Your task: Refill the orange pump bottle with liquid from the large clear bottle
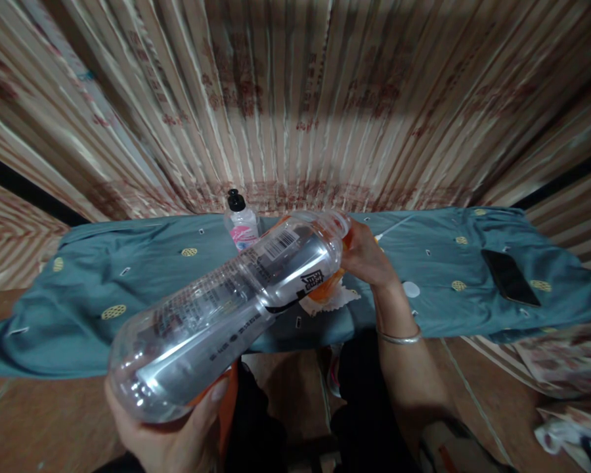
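Head view shows the left hand (177,427) cupping the base of a clear plastic bottle (226,309), tilted above the blue cloth (128,289), while the right hand (367,256) grips its neck.

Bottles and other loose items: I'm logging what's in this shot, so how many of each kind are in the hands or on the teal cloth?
Large clear plastic bottle, held by left hand and right hand: 1
Small pump bottle: 1
Black phone: 1
Crumpled white tissue: 1
Total: 4
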`<state>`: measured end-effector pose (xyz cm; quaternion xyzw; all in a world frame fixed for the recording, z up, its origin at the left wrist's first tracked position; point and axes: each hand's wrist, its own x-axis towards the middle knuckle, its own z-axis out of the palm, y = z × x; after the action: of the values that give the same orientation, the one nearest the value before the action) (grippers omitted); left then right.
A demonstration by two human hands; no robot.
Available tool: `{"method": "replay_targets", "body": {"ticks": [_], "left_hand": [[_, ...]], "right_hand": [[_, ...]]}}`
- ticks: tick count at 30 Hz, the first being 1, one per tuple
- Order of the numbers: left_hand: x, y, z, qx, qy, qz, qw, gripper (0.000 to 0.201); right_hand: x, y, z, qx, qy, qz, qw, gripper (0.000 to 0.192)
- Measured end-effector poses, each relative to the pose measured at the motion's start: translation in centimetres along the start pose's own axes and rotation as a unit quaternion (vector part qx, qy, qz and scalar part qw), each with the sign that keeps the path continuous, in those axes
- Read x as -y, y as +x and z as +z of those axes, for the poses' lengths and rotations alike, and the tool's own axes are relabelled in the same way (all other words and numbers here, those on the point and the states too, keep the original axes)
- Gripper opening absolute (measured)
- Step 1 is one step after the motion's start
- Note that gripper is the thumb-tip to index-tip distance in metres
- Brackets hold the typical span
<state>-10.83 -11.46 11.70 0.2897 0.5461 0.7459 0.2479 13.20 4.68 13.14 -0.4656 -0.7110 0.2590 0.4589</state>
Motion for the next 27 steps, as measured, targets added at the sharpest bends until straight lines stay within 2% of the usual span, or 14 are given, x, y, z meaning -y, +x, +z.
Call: {"method": "replay_targets", "body": {"ticks": [10, 27], "left_hand": [[-0.01, 0.14, 0.33, -0.02, 0.025, 0.007, 0.999, 0.075], [0.13, 0.2, 0.08, -0.007, -0.005, 0.012, 1.0, 0.076]], "right_hand": [[-0.06, 0.07, 0.0, 0.002, -0.006, -0.002, 1.0, 0.037], [-0.08, 0.06, -0.02, 0.007, 0.01, 0.001, 1.0, 0.038]]}}
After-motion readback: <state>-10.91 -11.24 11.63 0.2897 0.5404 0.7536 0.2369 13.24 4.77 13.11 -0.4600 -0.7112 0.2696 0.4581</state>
